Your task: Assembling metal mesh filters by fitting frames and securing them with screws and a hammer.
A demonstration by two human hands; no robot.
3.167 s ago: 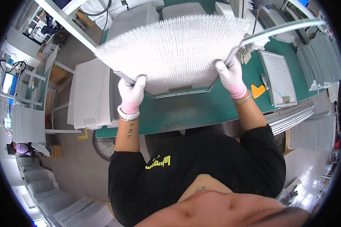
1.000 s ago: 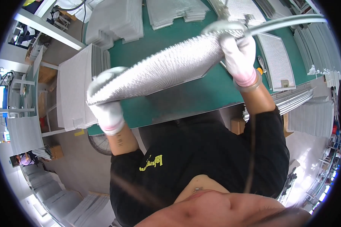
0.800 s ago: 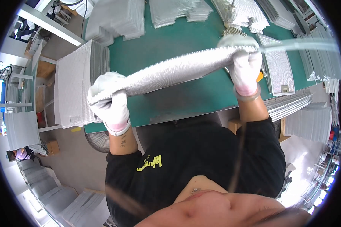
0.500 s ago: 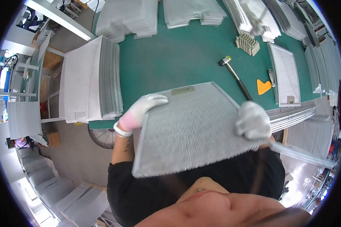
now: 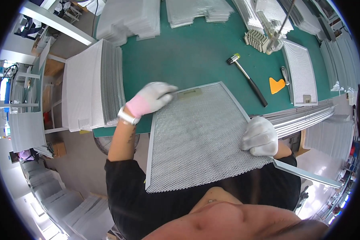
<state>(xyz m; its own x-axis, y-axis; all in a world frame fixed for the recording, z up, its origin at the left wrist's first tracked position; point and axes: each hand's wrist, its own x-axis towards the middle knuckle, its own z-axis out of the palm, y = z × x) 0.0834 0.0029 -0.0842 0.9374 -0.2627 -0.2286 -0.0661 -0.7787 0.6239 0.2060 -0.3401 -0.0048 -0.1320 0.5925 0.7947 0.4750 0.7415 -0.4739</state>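
Note:
A grey metal mesh filter panel [image 5: 200,140] lies tilted over the front table edge, its near end at my torso. Thin metal framing runs along its left, far and upper right sides; a small recessed latch plate [image 5: 189,94] sits in the far edge. At the far left corner is my left hand [image 5: 152,97], white-gloved with a pink cuff, fingers stretched and thumb apart. My right hand [image 5: 260,137], also gloved, is closed in a fist at the panel's right edge. From beneath it a metal frame strip [image 5: 308,174] juts out to the right, away from the mesh.
On the green table lie a mallet [image 5: 248,80], an orange scraper [image 5: 276,85], a handled tool [image 5: 285,75] and a framed filter [image 5: 300,74]. Mesh stacks [image 5: 112,84] stand left and along the back. Pale clips [image 5: 256,41] sit beside a hanging tool [image 5: 274,43]. Metal strips [image 5: 304,120] lie at right.
My left hand has shifted slightly up and left at the panel's corner. My right fist has moved a little left and down, and the jutting strip has swung lower.

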